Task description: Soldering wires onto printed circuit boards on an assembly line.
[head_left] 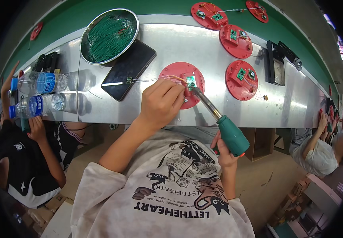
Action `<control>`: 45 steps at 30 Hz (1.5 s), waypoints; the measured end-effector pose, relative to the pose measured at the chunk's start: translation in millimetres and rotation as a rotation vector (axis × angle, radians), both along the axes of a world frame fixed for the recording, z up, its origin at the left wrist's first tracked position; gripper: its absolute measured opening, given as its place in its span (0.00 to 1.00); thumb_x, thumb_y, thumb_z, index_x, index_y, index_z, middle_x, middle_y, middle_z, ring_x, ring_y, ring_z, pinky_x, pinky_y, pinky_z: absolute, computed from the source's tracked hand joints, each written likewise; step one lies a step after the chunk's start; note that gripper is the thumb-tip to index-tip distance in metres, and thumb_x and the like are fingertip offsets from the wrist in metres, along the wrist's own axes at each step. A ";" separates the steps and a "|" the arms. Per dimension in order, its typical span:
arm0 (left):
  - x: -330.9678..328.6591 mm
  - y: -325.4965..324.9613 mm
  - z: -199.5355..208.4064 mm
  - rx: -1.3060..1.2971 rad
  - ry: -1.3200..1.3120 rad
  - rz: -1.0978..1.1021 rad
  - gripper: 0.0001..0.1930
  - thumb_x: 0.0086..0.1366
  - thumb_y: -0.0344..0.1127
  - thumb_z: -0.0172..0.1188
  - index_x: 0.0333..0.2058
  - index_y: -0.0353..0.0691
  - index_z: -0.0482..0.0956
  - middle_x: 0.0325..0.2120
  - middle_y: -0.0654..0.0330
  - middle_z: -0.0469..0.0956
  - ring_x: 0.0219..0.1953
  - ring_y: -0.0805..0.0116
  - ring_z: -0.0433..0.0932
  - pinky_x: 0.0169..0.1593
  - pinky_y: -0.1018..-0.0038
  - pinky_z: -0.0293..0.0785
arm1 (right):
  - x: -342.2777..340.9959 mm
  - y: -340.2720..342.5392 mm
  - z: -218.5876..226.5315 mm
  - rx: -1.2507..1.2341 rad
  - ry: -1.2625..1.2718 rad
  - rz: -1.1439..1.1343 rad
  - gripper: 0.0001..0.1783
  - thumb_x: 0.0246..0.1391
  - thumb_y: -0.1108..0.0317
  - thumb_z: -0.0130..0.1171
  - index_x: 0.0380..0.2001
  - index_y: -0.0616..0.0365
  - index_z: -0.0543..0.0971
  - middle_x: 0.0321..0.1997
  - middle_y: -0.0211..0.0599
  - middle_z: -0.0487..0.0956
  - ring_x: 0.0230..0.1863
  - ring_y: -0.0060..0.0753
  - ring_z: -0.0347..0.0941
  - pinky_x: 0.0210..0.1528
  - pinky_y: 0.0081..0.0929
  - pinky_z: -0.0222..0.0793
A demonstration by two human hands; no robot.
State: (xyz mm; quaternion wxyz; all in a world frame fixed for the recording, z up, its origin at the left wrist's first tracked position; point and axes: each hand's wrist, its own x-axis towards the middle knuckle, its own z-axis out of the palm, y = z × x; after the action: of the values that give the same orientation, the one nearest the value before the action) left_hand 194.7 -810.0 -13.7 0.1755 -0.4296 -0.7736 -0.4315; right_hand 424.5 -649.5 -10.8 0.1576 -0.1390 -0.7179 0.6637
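A red round plastic disc (170, 70) lies at the table's middle, carrying a small green circuit board (191, 80). My left hand (160, 102) is closed over the disc's left part, its fingers pinched at thin white and orange wires (173, 77) beside the board. The exact pinch point is hidden. Those wires run left to a tiny board (129, 79) above a black phone-like slab (128, 69). My right hand (226, 152) is wrapped around the handle of a green soldering gun (233, 137). Its metal tip reaches up-left to the circuit board.
A metal bowl of green wires (85, 37) overlaps the slab. Two water bottles (28, 105) lie at left. More wired red discs (235, 51) sit at right and behind, near a black stand (276, 65). Other people (28, 158) sit at both sides.
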 end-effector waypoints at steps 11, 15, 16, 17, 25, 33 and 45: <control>-4.0 0.2 1.5 -0.015 0.007 0.004 0.07 0.52 0.23 0.66 0.32 0.37 0.81 0.28 0.59 0.78 0.30 0.60 0.80 0.32 0.67 0.77 | -8.5 0.1 5.0 -0.096 0.092 -0.126 0.20 0.56 0.83 0.52 0.53 0.71 0.75 0.45 0.48 0.82 0.26 0.28 0.77 0.28 0.25 0.73; -3.9 2.6 2.9 -0.013 0.013 -0.003 0.07 0.52 0.23 0.66 0.32 0.37 0.81 0.28 0.58 0.78 0.30 0.59 0.79 0.32 0.66 0.77 | -6.6 3.8 3.2 -0.095 0.109 -0.188 0.20 0.57 0.81 0.52 0.53 0.71 0.75 0.45 0.48 0.82 0.25 0.28 0.76 0.28 0.24 0.71; -3.7 3.6 5.5 -0.023 0.016 -0.012 0.07 0.52 0.23 0.66 0.31 0.37 0.81 0.28 0.58 0.78 0.30 0.59 0.79 0.31 0.66 0.77 | -5.8 6.2 4.0 -0.102 0.122 -0.208 0.19 0.57 0.80 0.52 0.53 0.71 0.75 0.46 0.47 0.82 0.25 0.28 0.76 0.28 0.24 0.71; -3.3 4.8 9.1 -0.032 0.022 -0.022 0.07 0.52 0.23 0.66 0.31 0.37 0.80 0.28 0.58 0.78 0.29 0.58 0.79 0.31 0.65 0.76 | -1.3 9.4 2.5 -0.100 0.133 -0.213 0.19 0.57 0.80 0.52 0.53 0.71 0.75 0.46 0.47 0.82 0.25 0.28 0.76 0.28 0.24 0.71; 8.8 3.1 11.5 -0.189 0.020 0.071 0.13 0.49 0.24 0.70 0.35 0.37 0.80 0.38 0.52 0.79 0.39 0.50 0.78 0.40 0.61 0.75 | -5.7 41.5 -12.1 -0.100 0.185 -0.353 0.24 0.62 0.61 0.56 0.53 0.71 0.73 0.44 0.48 0.78 0.22 0.31 0.75 0.26 0.29 0.73; -25.8 34.1 61.2 -0.481 0.027 -0.161 0.27 0.43 0.41 0.75 0.44 0.41 0.78 0.44 0.51 0.76 0.46 0.48 0.74 0.52 0.53 0.69 | -27.7 107.9 -12.7 -0.200 0.415 -0.573 0.20 0.66 0.56 0.51 0.47 0.65 0.70 0.40 0.46 0.74 0.17 0.30 0.71 0.19 0.29 0.71; -204.6 288.7 59.6 -0.489 0.208 -0.001 0.23 0.62 0.47 0.62 0.52 0.41 0.81 0.58 0.47 0.75 0.60 0.43 0.70 0.60 0.47 0.66 | -36.1 111.2 -15.1 -0.376 0.599 -0.779 0.21 0.69 0.52 0.45 0.47 0.63 0.69 0.41 0.46 0.74 0.17 0.26 0.68 0.17 0.27 0.70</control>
State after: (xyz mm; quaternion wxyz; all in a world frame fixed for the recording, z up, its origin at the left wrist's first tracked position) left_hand -9.9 -521.3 45.9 0.1447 -0.5017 -0.8325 -0.1853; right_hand 388.4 -538.3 -25.8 0.5633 -0.2258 -0.4051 0.6838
